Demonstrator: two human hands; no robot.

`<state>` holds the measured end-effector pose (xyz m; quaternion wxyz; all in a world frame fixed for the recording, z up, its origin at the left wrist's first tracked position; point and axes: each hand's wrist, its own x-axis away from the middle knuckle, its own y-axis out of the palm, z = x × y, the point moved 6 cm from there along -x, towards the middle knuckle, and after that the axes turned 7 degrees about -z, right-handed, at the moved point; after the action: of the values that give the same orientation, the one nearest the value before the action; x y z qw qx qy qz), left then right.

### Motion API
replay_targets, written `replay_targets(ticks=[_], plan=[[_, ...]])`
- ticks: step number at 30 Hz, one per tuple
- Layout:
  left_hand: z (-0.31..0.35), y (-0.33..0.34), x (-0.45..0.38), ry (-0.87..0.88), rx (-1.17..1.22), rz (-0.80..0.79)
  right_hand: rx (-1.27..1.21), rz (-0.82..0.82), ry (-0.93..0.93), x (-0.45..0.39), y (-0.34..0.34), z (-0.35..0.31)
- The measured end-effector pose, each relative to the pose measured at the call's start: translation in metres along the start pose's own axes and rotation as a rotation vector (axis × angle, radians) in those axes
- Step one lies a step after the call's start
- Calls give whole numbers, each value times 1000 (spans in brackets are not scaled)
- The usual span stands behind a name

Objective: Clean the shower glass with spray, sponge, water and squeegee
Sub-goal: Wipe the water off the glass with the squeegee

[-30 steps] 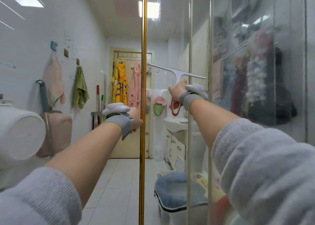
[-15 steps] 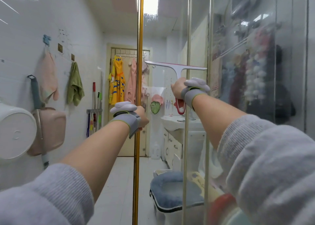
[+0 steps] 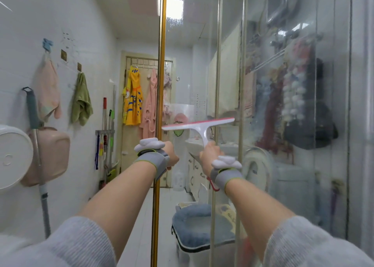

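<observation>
Squeegee on the shower glass
Right hand (image 3: 209, 152) grips squeegee (image 3: 199, 125), blade at twelve o'clock; left hand (image 3: 170, 154) clasps gold frame (image 3: 160, 64).

**Glass, brass and plastic**

We see smooth clear glass (image 3: 228, 64) streaked with droplets, a glossy gold metal frame (image 3: 160, 64), a smooth white plastic squeegee (image 3: 199, 125) with a red edge, soft cloth towels (image 3: 81, 102) and glossy white wall tiles (image 3: 93, 44).

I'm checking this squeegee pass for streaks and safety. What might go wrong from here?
The squeegee blade sits tilted, so it may leave streaks on the shower glass. The left hand grips the gold door edge beside the blade's end, which might bump it.
</observation>
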<state>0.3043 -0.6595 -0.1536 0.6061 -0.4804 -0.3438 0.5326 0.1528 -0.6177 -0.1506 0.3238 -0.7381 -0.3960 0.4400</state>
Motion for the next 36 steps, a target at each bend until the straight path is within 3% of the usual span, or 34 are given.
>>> replay_targets(ticks=[4, 9, 14, 16, 17, 18, 19, 20, 21, 23, 24, 27, 36], plan=[[6, 0, 16, 2, 27, -9, -38, -31, 37, 21, 13, 9], [8, -31, 27, -7, 63, 52, -228, 43, -12, 10, -38, -10], [-17, -32, 21, -54, 68, 74, -326, -82, -74, 5, -51, -25], [-27, -19, 15, -81, 35, 58, -310, -174, -29, 12, -30, -19], [-29, -10, 17, -92, 19, 58, -91, -178, -53, 7, -8, -12], [-28, -9, 22, -96, 9, 73, 322, -145, -161, -3, 8, -14], [-32, 0, 17, -100, 11, 54, 519, -47, -181, -7, 12, -11], [-36, 8, 18, -117, 21, 16, 521, -15, -212, -6, 20, -8], [-40, 20, 14, -108, 28, 4, 340, -37, -168, 6, 32, 0], [-48, 39, 19, -129, 24, 13, -310, -112, 12, 26, 37, 15], [-47, 53, 28, -120, 21, -13, -377, -62, 26, 36, 45, 23], [-55, 114, 49, -116, 18, -142, -177, -160, 143, 72, 105, 57], [-114, 268, 69, -204, 65, -318, -92, -452, 210, 177, 283, 145]])
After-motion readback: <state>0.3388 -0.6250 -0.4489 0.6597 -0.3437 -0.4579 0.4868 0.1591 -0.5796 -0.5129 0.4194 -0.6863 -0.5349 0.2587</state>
